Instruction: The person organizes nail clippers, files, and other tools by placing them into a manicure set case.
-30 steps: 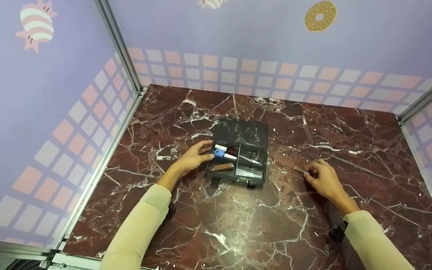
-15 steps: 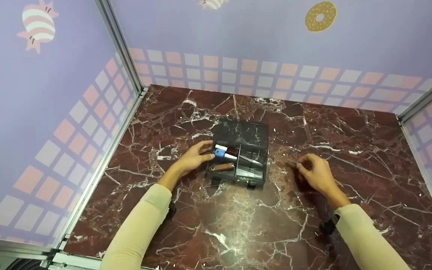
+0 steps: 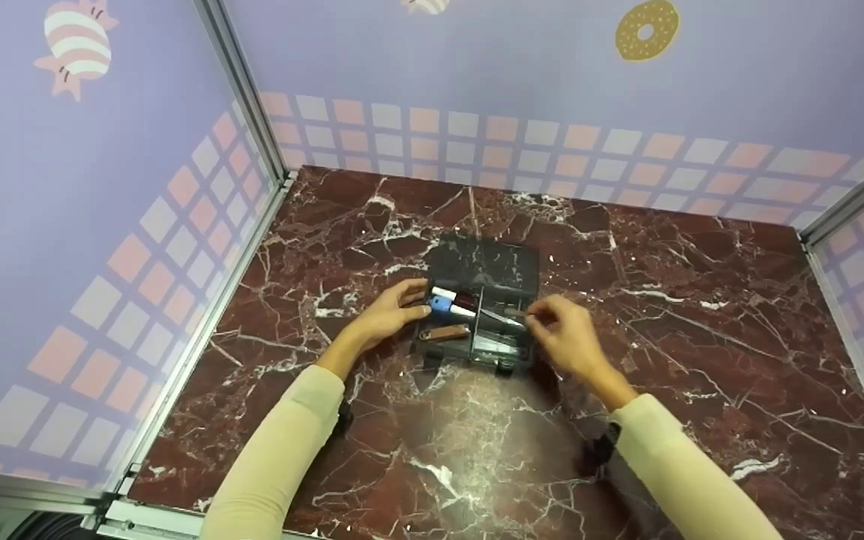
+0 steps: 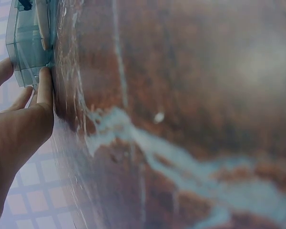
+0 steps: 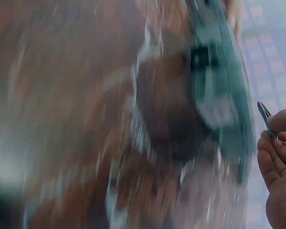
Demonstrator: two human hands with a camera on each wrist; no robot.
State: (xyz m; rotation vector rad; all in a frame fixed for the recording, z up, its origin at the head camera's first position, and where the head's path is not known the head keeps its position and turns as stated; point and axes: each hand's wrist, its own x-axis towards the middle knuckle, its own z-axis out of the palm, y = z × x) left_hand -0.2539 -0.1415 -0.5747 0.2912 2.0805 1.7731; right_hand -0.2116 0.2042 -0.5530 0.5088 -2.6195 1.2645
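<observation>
A dark see-through divided box lies on the table with its lid folded back. My left hand holds the box at its left side, thumb at the rim and fingers along the outer wall. My right hand is at the box's right edge. Its thumb and fingers pinch a small slim metal piece, whose tip reaches over the right compartments in the head view. The left compartments hold a blue-and-white item and a brown, bar-shaped item. A thin silvery tool lies in a right compartment.
The box rests on a dark red marbled tabletop. Purple panels with printed tiles and sweets stand behind and at both sides, joined by metal posts. A metal rail runs along the near left edge.
My right hand has moved left from the bare tabletop to the box's right edge, carrying the slim metal piece. My left hand and the box have stayed in place.
</observation>
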